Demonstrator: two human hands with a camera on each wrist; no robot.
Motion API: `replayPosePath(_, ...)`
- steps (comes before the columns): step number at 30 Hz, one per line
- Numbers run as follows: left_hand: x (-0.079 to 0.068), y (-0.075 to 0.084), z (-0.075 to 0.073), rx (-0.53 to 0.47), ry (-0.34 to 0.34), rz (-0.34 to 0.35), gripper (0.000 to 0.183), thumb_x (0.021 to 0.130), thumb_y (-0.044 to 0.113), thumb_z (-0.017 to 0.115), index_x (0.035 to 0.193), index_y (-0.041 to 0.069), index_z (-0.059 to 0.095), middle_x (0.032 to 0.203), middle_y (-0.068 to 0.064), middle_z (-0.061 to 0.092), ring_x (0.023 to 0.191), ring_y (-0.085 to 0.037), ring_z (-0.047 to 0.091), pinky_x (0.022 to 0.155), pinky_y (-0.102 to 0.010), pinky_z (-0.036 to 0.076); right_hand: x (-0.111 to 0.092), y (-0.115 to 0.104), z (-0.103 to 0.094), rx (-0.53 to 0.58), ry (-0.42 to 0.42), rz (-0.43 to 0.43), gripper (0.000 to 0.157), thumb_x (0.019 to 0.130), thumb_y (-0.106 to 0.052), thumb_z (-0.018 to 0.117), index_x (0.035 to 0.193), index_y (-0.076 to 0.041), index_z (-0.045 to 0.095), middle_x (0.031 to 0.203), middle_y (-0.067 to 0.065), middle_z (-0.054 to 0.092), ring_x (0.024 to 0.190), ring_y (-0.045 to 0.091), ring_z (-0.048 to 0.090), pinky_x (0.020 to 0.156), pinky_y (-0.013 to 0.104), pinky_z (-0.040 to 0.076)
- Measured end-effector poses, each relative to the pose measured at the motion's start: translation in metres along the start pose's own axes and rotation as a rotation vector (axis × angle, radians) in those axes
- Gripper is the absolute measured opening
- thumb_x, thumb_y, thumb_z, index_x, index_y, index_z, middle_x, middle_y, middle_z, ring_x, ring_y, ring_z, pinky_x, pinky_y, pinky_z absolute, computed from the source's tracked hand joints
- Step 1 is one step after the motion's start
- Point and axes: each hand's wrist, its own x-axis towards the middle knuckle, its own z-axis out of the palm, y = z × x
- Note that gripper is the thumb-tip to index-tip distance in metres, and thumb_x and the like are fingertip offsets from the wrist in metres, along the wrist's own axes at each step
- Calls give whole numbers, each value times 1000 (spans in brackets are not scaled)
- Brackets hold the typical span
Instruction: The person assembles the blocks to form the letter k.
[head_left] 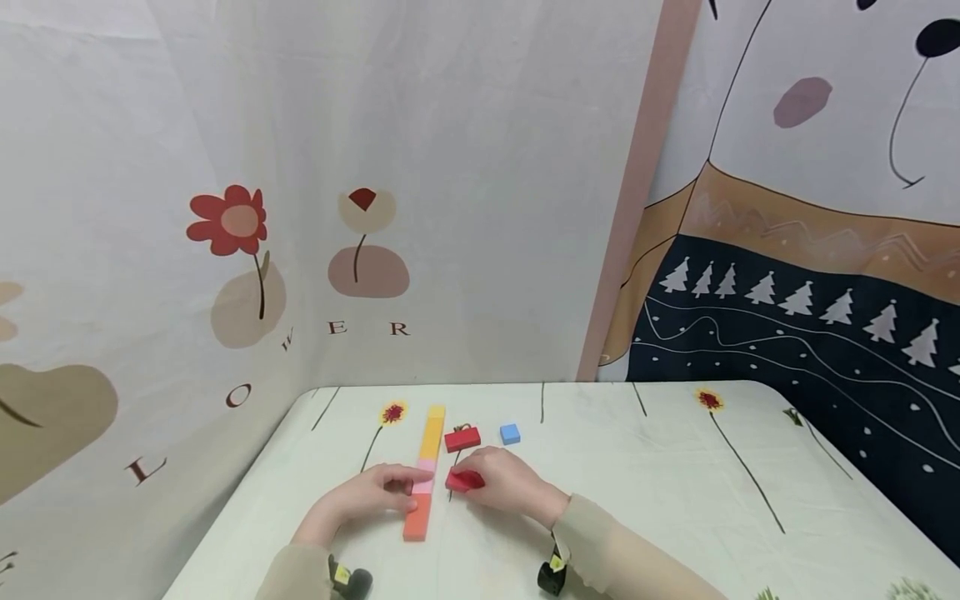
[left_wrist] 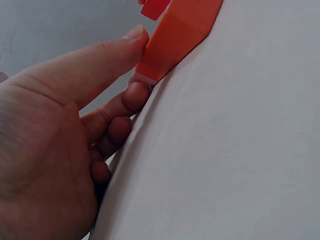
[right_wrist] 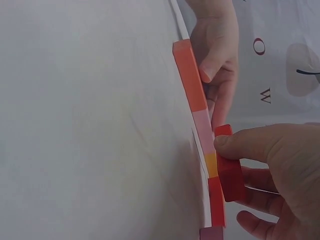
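A straight row of blocks lies on the table: an orange block nearest, then a pink block, then a yellow block. My left hand rests along the row's left side, thumb against the orange block and index fingertip at the pink one. In the left wrist view its other fingers are loosely bent beside the row. My right hand pinches a red block between thumb and fingers, just right of the pink block. Beyond it lies a second red block.
A small blue block sits to the right of the second red block. The table's white cloth has printed flowers. Printed curtains hang behind the table and along its left side.
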Motion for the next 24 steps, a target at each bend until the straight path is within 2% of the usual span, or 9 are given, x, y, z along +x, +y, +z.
replayPosePath(5,-2,2,-1,6,1,-6,45,87,26,73,131,19,63,96,-2,55,98,-22,46,80,-41,38,2,-4,0,11,2,3,36,81,-23,81,116,-21,72,102,-12,67,86,1,53,81,21,48)
replayPosePath(17,1,-2,4,-6,-5,-11,45,86,27,74,129,23,64,98,-2,56,100,-22,46,83,-42,37,2,-1,7,-6,-10,2,34,81,-21,81,113,-22,72,99,-14,66,86,2,53,81,23,48)
replayPosePath(24,1,-3,1,6,7,-15,45,86,27,74,130,23,63,98,-1,56,100,-22,46,83,-42,38,5,-1,7,14,-13,25,36,81,-22,81,115,-22,72,101,-13,66,87,2,53,82,24,48)
